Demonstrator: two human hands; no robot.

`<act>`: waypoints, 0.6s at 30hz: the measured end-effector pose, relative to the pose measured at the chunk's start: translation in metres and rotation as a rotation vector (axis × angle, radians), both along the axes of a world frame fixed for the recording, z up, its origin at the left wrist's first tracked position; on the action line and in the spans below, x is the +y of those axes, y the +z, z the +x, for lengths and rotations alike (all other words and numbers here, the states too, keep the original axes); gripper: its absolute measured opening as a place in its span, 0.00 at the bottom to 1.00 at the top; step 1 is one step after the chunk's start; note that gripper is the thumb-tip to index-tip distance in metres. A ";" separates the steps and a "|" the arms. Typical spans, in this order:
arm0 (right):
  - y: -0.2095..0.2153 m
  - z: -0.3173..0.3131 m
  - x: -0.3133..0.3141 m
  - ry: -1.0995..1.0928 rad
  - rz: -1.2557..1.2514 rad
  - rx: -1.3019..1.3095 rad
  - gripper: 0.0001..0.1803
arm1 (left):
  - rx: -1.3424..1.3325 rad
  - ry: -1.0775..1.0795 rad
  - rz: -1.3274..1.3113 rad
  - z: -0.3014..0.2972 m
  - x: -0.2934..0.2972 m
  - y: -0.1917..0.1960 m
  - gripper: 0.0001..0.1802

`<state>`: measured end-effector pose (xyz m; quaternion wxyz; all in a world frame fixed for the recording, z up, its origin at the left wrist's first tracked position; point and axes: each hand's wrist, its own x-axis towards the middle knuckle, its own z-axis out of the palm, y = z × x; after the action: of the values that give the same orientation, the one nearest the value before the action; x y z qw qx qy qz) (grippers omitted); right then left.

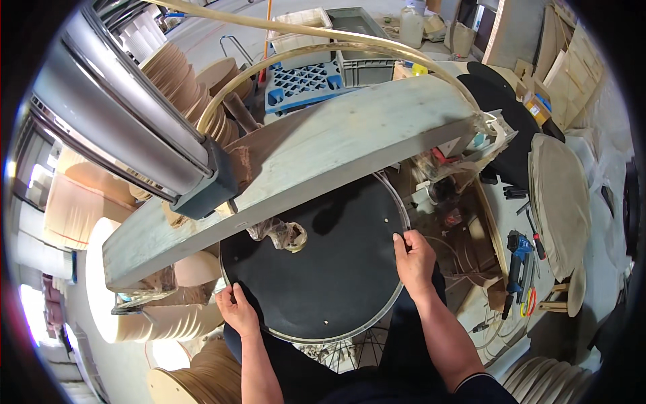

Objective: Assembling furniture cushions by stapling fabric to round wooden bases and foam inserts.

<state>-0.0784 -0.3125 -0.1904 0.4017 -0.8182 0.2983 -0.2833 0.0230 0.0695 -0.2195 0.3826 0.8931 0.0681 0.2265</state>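
A round black panel [316,286] with a thin metal rim lies level in front of me, above my lap. My left hand [238,312] pinches its near-left edge, thumb on the rim and fingers curled against it. At the right edge my right hand [415,261] grips the rim, its thumb on the black face and the other fingers partly hidden underneath. Small pale spots dot the face. Over the panel runs a thick grey beam [343,145], which hides its far part. A tape-wrapped piece [286,236] hangs below the beam, near or against the panel.
A silver cylinder [128,111] stands on the beam at left. On the right-hand table lie a blue power tool [518,259], a screwdriver [539,244], orange-handled scissors [529,303] and black round sheets [501,128]. Stacked wooden discs [202,380] sit at lower left. Beyond is a blue pallet [299,87].
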 end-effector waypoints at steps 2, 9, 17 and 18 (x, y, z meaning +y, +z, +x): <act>0.001 0.001 0.002 -0.018 -0.005 0.008 0.11 | 0.008 0.006 0.005 0.000 0.002 -0.001 0.11; -0.003 0.000 -0.005 -0.042 -0.003 -0.030 0.11 | -0.002 -0.010 0.050 0.001 -0.003 -0.003 0.14; -0.004 0.007 -0.009 -0.162 0.083 -0.011 0.11 | 0.044 0.021 0.032 0.004 0.001 -0.007 0.15; -0.005 0.007 -0.011 -0.165 0.102 -0.002 0.12 | 0.039 0.026 0.039 0.005 0.001 -0.008 0.16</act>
<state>-0.0712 -0.3231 -0.1954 0.4185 -0.7690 0.3782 -0.3007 0.0279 0.0703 -0.2275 0.3609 0.9036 0.0828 0.2156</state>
